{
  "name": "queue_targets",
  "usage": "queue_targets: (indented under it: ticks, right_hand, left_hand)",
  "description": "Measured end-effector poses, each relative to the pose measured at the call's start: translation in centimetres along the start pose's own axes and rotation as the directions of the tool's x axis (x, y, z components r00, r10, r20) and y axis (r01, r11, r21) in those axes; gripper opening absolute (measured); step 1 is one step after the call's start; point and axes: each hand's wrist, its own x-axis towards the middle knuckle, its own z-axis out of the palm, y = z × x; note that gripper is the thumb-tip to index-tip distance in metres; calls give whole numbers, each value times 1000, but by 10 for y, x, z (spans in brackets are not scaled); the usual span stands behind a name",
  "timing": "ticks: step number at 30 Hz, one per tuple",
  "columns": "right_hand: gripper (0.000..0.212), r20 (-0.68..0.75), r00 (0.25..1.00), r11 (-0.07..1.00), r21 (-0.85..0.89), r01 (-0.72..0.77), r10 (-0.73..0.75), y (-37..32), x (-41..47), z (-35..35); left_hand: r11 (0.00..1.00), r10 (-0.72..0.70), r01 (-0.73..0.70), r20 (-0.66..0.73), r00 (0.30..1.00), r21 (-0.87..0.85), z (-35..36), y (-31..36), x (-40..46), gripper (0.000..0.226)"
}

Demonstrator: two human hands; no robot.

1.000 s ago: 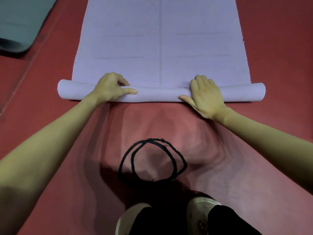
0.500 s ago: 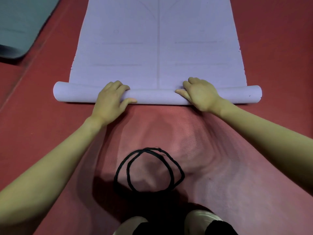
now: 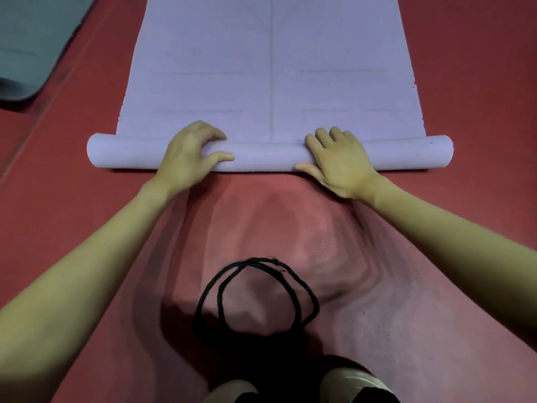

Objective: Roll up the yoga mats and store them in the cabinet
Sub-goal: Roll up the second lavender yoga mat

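Lavender mat point(image 3: 270, 68), one roll point(image 3: 270, 157); two hands, left point(image 3: 186, 158) fingers seemingly curled round, right point(image 3: 343, 161) flat.

Both bare forearms reach up from the lower corners of the frame toward its middle. The left hand point(image 3: 190, 154), left of center, has its fingers curled over and its thumb pointing right. The right hand point(image 3: 341, 161), right of center, lies flatter, fingers straight and spread, thumb pointing left.
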Motion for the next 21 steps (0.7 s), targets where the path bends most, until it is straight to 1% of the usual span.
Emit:
queue_targets:
  ticks: [2, 3, 5, 6, 7, 9, 10, 11, 13, 15, 16, 18, 21]
  right_hand:
    - [58, 19, 1000, 999, 54, 8, -9, 5, 4, -1]
    - [59, 37, 999, 996, 83, 13, -16, 7, 7, -3]
    - [66, 115, 993, 991, 137, 7, -23, 11, 15, -9]
    - [70, 169, 985, 988, 156, -8, -19, 13, 19, -12]
    - [73, 219, 976, 985, 171, -33, -5, 15, 22, -13]
    - [74, 267, 963, 973, 214, -88, 29, 20, 27, -13]
    - [72, 260, 964, 966, 233, -110, 47, 20, 27, -13]
    - [70, 215, 975, 968, 225, -108, 59, 18, 26, -12]
    - [64, 74, 993, 987, 125, -104, 95, 13, 25, -5]
    - [59, 0, 986, 986, 36, -165, 165, 2, 22, -2]
    - [58, -11, 984, 984, 9, -179, 179, -3, 19, 0]
    - [61, -11, 988, 988, -21, -156, 155, -8, 9, 5]
    - [60, 27, 993, 994, -1, -111, 111, -1, 7, 3]
  left_hand:
    - [994, 66, -58, -95, 993, 87, 7, 2, -8, 46]
    - [986, 93, -76, -110, 990, 150, 11, 2, -12, 45]
    - [962, 116, -94, -72, 991, 257, 15, -1, -17, 52]
    - [954, 114, -98, -40, 993, 283, 15, -3, -17, 57]
    - [952, 111, -102, -14, 994, 290, 13, -4, -14, 60]
    - [957, 107, -110, 29, 994, 270, 6, -5, -2, 62]
    - [962, 98, -108, 52, 994, 252, 2, -5, 5, 64]
    - [967, 84, -99, 72, 994, 235, -1, -4, 11, 65]
    - [977, 51, -69, 94, 994, 204, -7, -3, 22, 65]
    - [988, 14, -30, 110, 994, 149, -8, -5, 30, 57]
    - [992, 0, -16, 124, 992, 127, -8, -6, 34, 52]
    - [995, -19, 2, 157, 987, 104, -9, -7, 42, 47]
    - [996, -62, 49, 188, 980, 71, -10, -9, 49, 46]
